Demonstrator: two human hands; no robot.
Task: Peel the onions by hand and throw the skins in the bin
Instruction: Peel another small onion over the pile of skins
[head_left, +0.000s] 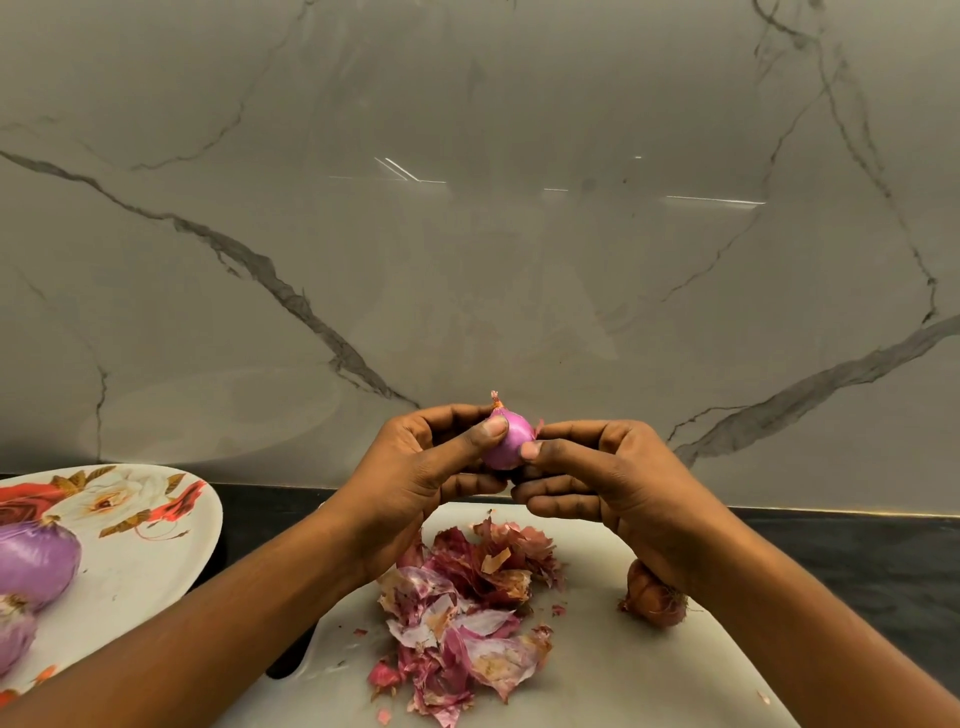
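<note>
Purple peeled onion (508, 441) is pinched between left hand (431, 467) and right hand (608, 473), both curled round it. Skins (462, 608) lie heaped on the white board (613, 670) below.

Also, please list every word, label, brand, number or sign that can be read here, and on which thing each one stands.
None: no text can be read in this view.
The flowered plate bears only printed roses and leaves, no letters.
The white chopping board, the marble wall and the red onion held in the left hand and right hand show no writing.
</note>
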